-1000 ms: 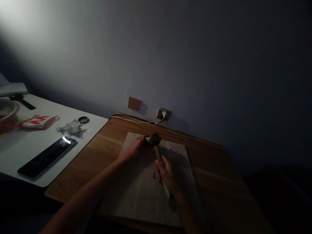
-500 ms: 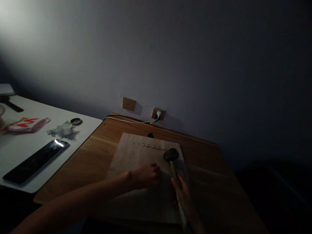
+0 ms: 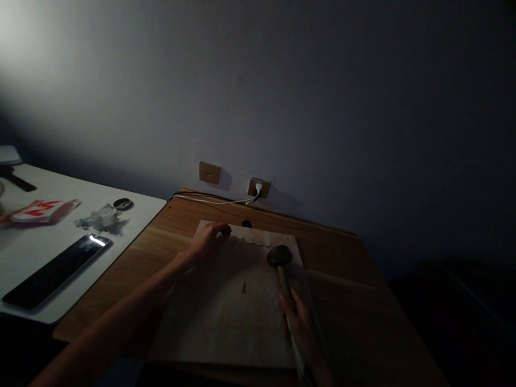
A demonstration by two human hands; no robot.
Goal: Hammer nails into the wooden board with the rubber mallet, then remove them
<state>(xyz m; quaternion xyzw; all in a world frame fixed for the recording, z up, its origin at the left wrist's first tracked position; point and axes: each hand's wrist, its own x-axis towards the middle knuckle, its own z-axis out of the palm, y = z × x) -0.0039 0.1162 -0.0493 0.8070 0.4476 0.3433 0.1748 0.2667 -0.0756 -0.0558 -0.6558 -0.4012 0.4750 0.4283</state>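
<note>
My right hand (image 3: pixel 301 321) is wrapped round the handle of a mallet (image 3: pixel 279 256), whose dark round head is over the right side of a pale wooden board (image 3: pixel 226 328). My left hand (image 3: pixel 208 239) is at the board's upper left, fingertips pinched at the left end of a row of nails (image 3: pixel 251 241). Whatever is between those fingertips is too small and dark to make out. Several nails stand in a line along the board's far edge. One loose nail (image 3: pixel 243 287) lies mid-board.
The board rests on a brown wooden desk (image 3: pixel 342 301). To the left is a white table (image 3: pixel 133 215) with a phone (image 3: pixel 58 271), a crumpled clear wrapper (image 3: pixel 102 217) and a red-and-white packet (image 3: pixel 46 211). Cables run to a wall socket (image 3: pixel 259 187).
My left hand has moved up and left from the middle of the board to the row's left end, uncovering the loose nail. My right hand still holds the mallet in nearly the same place.
</note>
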